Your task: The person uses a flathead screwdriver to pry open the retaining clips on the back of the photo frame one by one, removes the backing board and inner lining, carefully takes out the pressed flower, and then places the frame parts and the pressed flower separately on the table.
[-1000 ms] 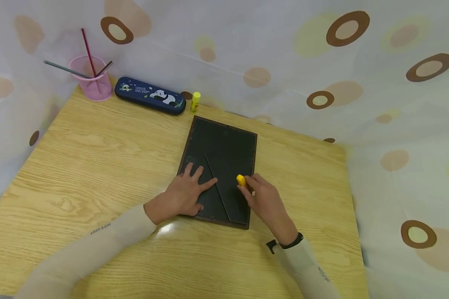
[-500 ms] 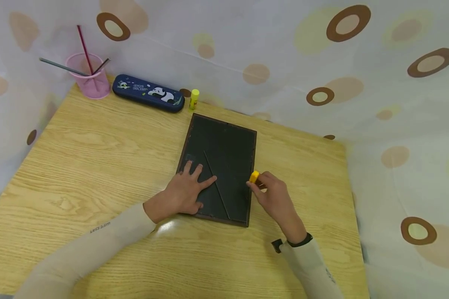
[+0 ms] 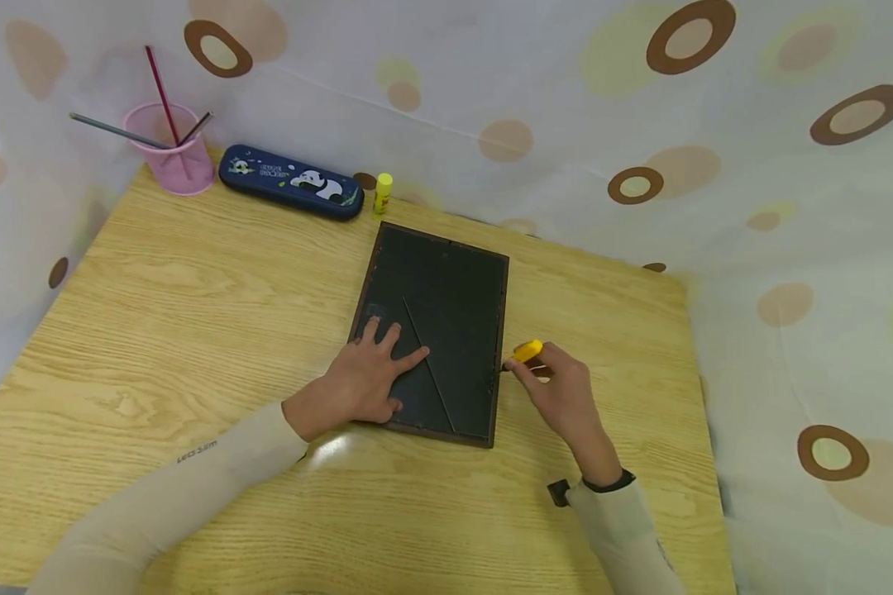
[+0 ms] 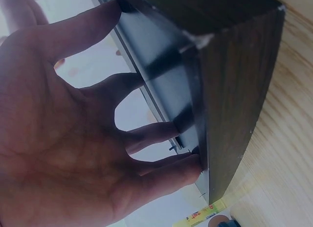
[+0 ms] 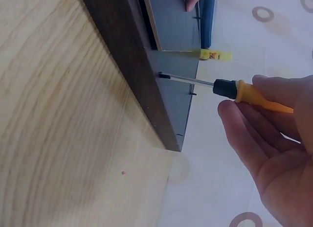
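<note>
A dark picture frame (image 3: pixel 461 281) lies face down on the wooden table, its black backing and slanted stand flap (image 5: pixel 177 21) showing. My left hand (image 3: pixel 365 376) rests on the frame's lower left, fingers spread; in the left wrist view the fingertips (image 4: pixel 188 170) press on the backing just inside the wooden rim. A screwdriver (image 5: pixel 249 94) with a yellow handle and black collar is pinched in my right hand (image 3: pixel 561 384). Its tip is at the inner edge of the frame's right side, by a small dark metal tab (image 5: pixel 164 76). Other tabs (image 5: pixel 193 94) stick out along the rim.
Along the back of the table stand a pink pen cup (image 3: pixel 182 169) with several pencils, a dark blue panda pencil case (image 3: pixel 283 183) and a yellow glue stick (image 3: pixel 383 194). A patterned curtain (image 3: pixel 446 74) rises behind. A tiny red speck (image 5: pixel 123 172) lies on the table.
My right hand has moved right, off the backing to beyond the frame's right edge, and the screwdriver has tilted to lie lower, pointing left. My left hand keeps its place on the frame.
</note>
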Available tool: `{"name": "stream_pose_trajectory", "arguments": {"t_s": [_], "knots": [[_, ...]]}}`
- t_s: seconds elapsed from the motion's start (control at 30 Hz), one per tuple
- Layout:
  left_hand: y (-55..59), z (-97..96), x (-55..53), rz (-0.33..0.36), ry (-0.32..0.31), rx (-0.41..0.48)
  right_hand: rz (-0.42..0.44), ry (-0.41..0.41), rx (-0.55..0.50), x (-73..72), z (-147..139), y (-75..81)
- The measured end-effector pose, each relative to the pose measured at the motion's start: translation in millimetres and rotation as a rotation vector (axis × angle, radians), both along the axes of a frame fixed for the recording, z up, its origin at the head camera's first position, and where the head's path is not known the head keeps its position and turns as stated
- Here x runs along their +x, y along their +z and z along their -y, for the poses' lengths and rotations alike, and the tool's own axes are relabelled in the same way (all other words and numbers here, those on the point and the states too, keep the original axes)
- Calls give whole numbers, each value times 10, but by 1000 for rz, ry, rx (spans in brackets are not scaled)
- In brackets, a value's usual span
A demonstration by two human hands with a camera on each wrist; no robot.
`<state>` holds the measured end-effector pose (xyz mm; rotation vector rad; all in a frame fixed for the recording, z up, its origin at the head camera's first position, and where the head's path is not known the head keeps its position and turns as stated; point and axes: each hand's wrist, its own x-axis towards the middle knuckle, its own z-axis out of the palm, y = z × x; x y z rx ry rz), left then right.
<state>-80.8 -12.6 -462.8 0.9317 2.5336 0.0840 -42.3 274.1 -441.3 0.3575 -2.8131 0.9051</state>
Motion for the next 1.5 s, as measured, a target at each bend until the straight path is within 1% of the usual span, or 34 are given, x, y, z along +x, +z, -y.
{"name": "stream_pose_trajectory", "arguments": {"t_s": [0.27, 0.47, 0.67, 0.8, 1.0, 1.27, 1.37, 1.5], "knots": [[1, 7, 8, 7, 7, 7, 28, -60, -83, 44, -85, -62], [-22, -1, -5, -2, -1, -5, 37, -67, -129, 59, -150, -97], [10, 1, -26, -1, 2, -7, 58, -78, -178, 49, -187, -106], [16, -1, -24, -1, 3, -15, 61, -79, -174, 40, -192, -118], [10, -6, -10, -2, -2, -13, 4, -28, -128, -10, -135, -107], [15, -1, -8, -16, -17, 1, -137, 60, -27, -67, 0, -10], [28, 5, 0, -23, -20, 4, -161, 58, -30, -103, 12, 45], [43, 4, 9, -33, -19, 3, -153, 19, -35, -163, -24, 121]]}}
